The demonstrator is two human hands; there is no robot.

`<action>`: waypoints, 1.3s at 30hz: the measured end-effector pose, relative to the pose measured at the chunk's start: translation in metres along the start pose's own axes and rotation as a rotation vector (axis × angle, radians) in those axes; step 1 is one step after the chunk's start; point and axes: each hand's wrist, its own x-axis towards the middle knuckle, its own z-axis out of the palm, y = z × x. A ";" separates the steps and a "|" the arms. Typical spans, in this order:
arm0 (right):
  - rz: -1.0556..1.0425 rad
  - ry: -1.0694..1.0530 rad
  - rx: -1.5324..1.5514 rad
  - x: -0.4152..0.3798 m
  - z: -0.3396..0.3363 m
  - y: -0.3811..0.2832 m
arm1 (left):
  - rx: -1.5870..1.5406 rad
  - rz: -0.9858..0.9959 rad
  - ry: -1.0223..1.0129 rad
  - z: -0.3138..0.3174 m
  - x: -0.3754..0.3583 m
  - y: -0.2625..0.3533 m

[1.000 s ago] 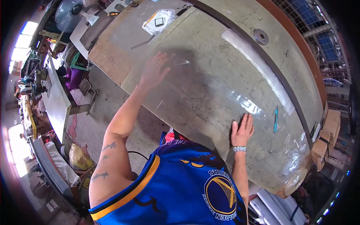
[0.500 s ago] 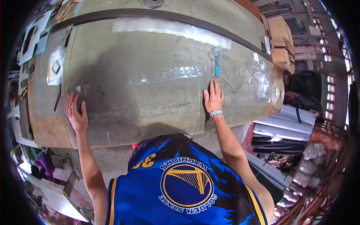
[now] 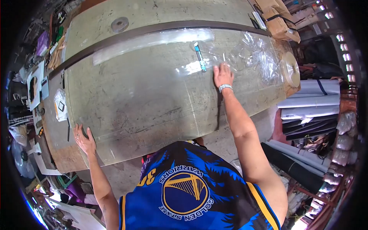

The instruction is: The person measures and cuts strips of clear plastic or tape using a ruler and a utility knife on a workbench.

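Clear plastic sheet [image 3: 153,88] spread flat over most of the worktable [image 3: 99,23], reaching from near edge to the dark strip [image 3: 161,27] at the far side; main span looks smoothed already, w/ crumpled, bunched film [image 3: 257,53] just beyond the right hand toward the tape roll [image 3: 290,69] not yet flattened, so prob. well along but right end left to do. Left hand [image 3: 85,140] open, palm down, fingers spread, pressing the sheet's near-left corner at the table edge. Right hand [image 3: 223,75] also open and flat on the sheet, fingers extended, gripping nothing; wristband behind it. Small blue knife-like tool [image 3: 199,56] lying just left of right fingertips, apart from them. Small bagged item [image 3: 60,104] beyond left hand, off the sheet.
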 end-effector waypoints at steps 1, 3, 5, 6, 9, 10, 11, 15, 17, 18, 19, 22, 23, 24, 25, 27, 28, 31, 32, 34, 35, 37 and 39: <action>0.170 -0.060 -0.085 0.003 -0.003 0.015 | 0.005 0.003 -0.002 0.001 0.001 0.001; 0.329 -0.017 -0.044 0.007 -0.002 0.062 | 0.014 0.002 -0.017 -0.001 0.000 0.001; 0.482 -0.008 -0.007 0.013 -0.003 0.126 | 0.035 -0.008 -0.036 -0.002 0.002 0.003; 0.586 -0.042 0.052 0.020 0.000 0.168 | 0.044 -0.016 -0.048 -0.002 0.000 0.003; 0.930 -0.125 0.289 0.030 -0.023 0.261 | 0.057 -0.020 -0.056 -0.001 0.001 0.004; 0.904 -0.003 0.221 0.025 -0.035 0.259 | 0.070 -0.030 -0.069 -0.002 0.002 0.005; 0.878 0.120 0.153 0.019 -0.059 0.242 | 0.081 -0.038 -0.081 -0.003 0.002 0.006; -0.051 0.554 0.020 0.006 -0.057 0.180 | 0.142 -0.057 -0.103 0.003 0.000 0.002; -0.384 0.357 -0.005 -0.018 -0.063 0.114 | 0.147 -0.068 -0.125 0.000 0.002 0.006; -0.485 0.223 -0.112 -0.027 -0.059 0.104 | 0.151 -0.074 -0.138 -0.001 0.003 0.009; -0.401 0.196 -0.123 -0.026 -0.051 0.123 | 0.158 -0.089 -0.154 -0.003 0.004 0.013; -0.082 0.075 -0.140 -0.002 -0.044 0.216 | 0.164 -0.060 -0.148 0.005 0.003 0.001; 0.082 0.003 -0.151 0.012 -0.059 0.246 | 0.168 -0.061 -0.149 0.004 0.003 0.001; 0.233 -0.187 -0.196 0.030 -0.069 0.276 | 0.171 -0.061 -0.156 0.002 0.003 0.003; 0.384 -0.372 -0.245 0.045 -0.075 0.301 | 0.170 -0.060 -0.161 0.003 0.004 0.005; 0.325 -0.454 -0.349 0.060 -0.076 0.313 | 0.190 -0.046 -0.167 0.005 0.004 0.003; 0.251 -0.558 -0.407 0.067 -0.080 0.304 | 0.202 -0.040 -0.168 0.005 0.005 0.001; 0.006 -0.345 0.193 0.013 -0.140 0.098 | 0.277 -0.012 -0.163 0.001 0.006 0.006; -0.190 -0.267 0.335 0.001 -0.127 0.063 | 0.297 -0.020 -0.172 -0.001 0.005 0.007; -0.644 0.076 0.334 -0.003 -0.101 0.003 | 0.335 -0.033 -0.176 -0.001 0.006 0.011; -0.599 0.048 0.284 0.004 -0.082 0.004 | 0.305 -0.034 -0.184 -0.002 0.007 0.010; -0.519 -0.005 0.187 0.016 -0.031 0.006 | 0.247 -0.044 -0.194 -0.002 0.007 0.007; -0.505 -0.022 0.129 0.003 -0.020 0.027 | 0.198 -0.021 -0.176 -0.002 0.006 0.004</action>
